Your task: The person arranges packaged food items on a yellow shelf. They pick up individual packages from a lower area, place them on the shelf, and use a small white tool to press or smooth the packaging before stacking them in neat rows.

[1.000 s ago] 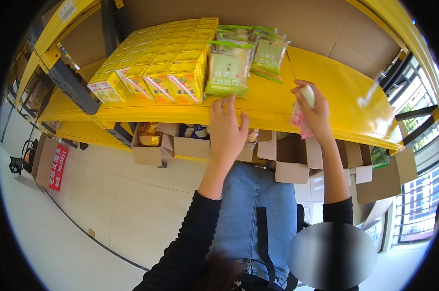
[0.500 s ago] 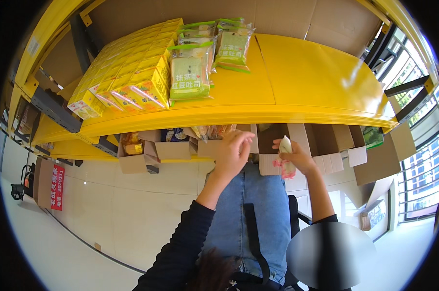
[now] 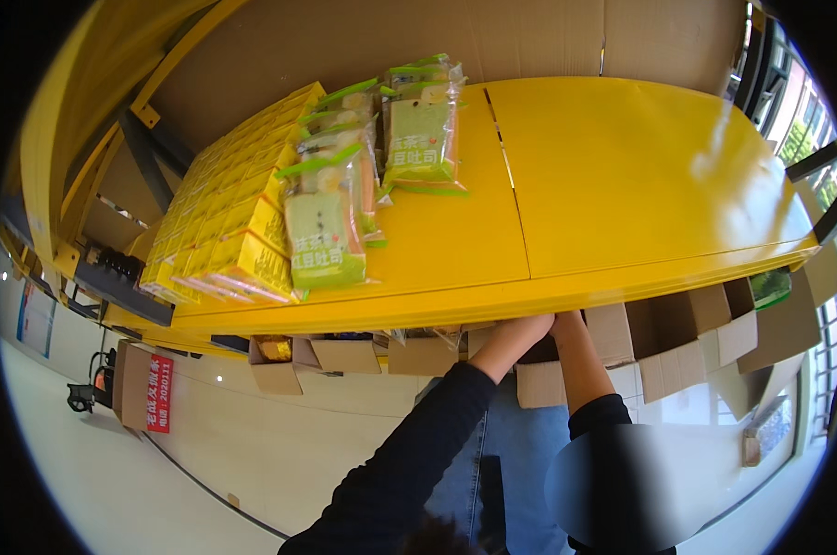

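Both hands reach under the yellow shelf (image 3: 622, 185): left hand (image 3: 520, 331) and right hand (image 3: 566, 321) side by side, their grips hidden, cardboard boxes (image 3: 539, 384) directly beneath them.

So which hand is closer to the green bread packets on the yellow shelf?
Left. The left hand is under the shelf edge nearer the green bread packets; the right hand is just beyond it, farther right.

Glossy, smooth painted-metal yellow shelf (image 3: 622, 185); shiny clear-plastic bread bags (image 3: 324, 222) with green print; yellow cartons (image 3: 224, 231) of slick printed card; matt brown corrugated cardboard boxes (image 3: 705, 342) below; dark knit cloth sleeves (image 3: 418, 453); blue denim jeans (image 3: 520, 462).
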Action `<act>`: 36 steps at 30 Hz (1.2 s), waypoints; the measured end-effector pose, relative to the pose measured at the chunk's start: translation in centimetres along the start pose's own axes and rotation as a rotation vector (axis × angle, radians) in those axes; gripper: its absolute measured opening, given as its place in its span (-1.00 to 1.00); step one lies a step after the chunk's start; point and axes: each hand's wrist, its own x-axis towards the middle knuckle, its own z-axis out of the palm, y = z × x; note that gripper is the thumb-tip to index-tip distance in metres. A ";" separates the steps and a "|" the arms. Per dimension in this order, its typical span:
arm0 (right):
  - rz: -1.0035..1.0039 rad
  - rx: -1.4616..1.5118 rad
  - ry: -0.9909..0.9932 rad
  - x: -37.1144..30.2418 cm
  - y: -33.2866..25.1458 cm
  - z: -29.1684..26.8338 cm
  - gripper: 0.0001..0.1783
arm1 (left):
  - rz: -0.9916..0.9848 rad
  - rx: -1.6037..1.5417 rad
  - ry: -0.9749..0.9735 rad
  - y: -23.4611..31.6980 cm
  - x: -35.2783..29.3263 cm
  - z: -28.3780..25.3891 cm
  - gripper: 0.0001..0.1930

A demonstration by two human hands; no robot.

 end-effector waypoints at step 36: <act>0.368 0.084 0.023 -17.0 -3.5 4.1 -0.61 | 0.256 0.414 0.321 8.1 -7.6 -6.2 -0.50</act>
